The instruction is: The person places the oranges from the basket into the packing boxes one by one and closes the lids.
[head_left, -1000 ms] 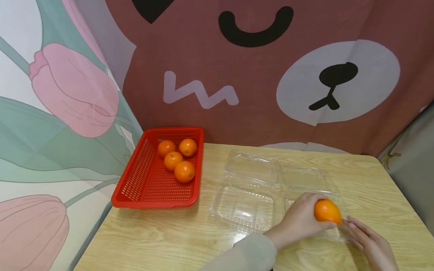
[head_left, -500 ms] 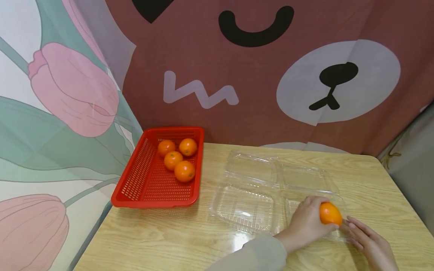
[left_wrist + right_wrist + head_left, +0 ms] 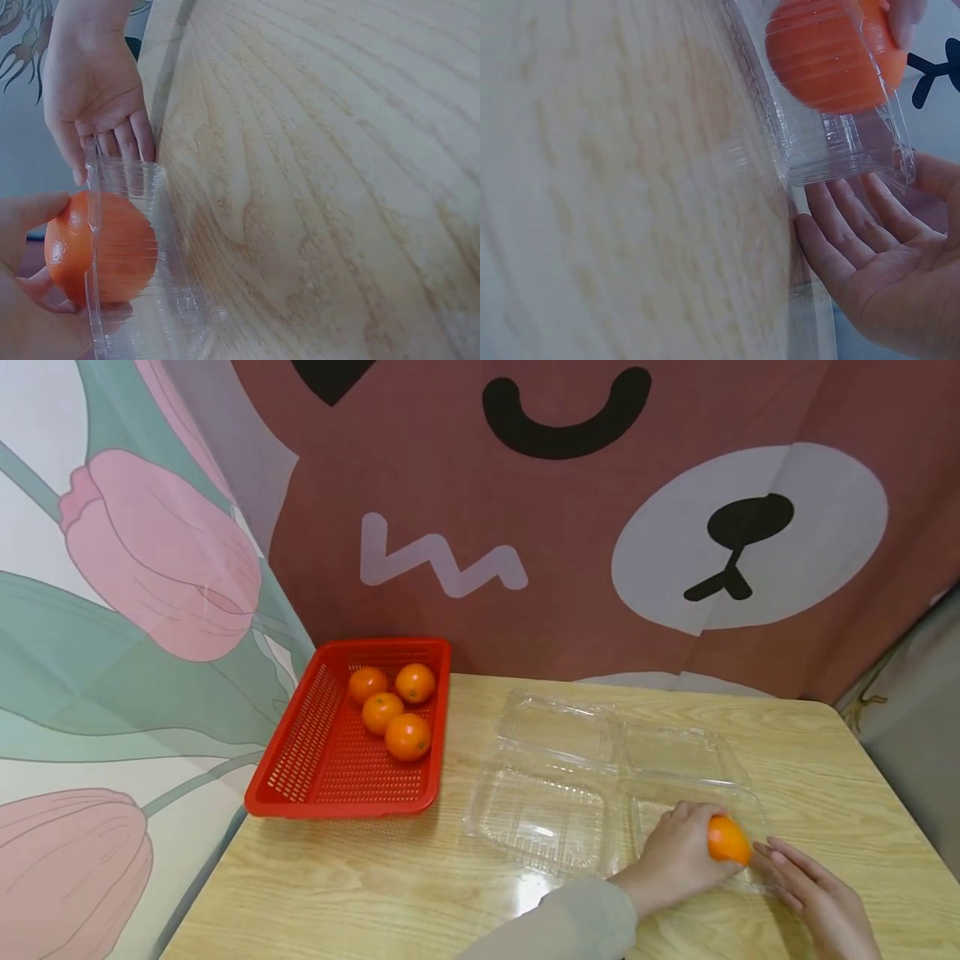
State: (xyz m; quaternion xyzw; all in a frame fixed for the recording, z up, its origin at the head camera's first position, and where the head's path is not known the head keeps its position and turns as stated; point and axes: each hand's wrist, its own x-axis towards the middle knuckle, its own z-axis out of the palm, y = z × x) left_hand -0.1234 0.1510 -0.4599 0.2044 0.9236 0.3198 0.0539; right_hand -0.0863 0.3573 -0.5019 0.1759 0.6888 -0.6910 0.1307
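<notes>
My left hand [image 3: 682, 850] grips an orange [image 3: 728, 840] low over the near part of the right-hand clear plastic clamshell box [image 3: 742, 799]. In the left wrist view the orange [image 3: 112, 247] sits partly below the box's rim, seen through the ribbed wall. Thumb and fingers lie on either side of the fruit. My right hand [image 3: 821, 893] is at the box's right end, its fingers extended and touching the end wall. In the right wrist view the palm of the right hand [image 3: 892, 262] faces the box, with the thumb near its rim.
A red plastic basket [image 3: 322, 810] with several oranges [image 3: 408, 737] stands at the back left. Another clear clamshell box [image 3: 540, 818] lies with its lid [image 3: 558, 727] folded back, left of the one at my hands. A printed cloth [image 3: 450, 627] hangs behind the table.
My left hand has moved slightly right and lower with the orange, further into the box. The right hand has stayed at the box's end.
</notes>
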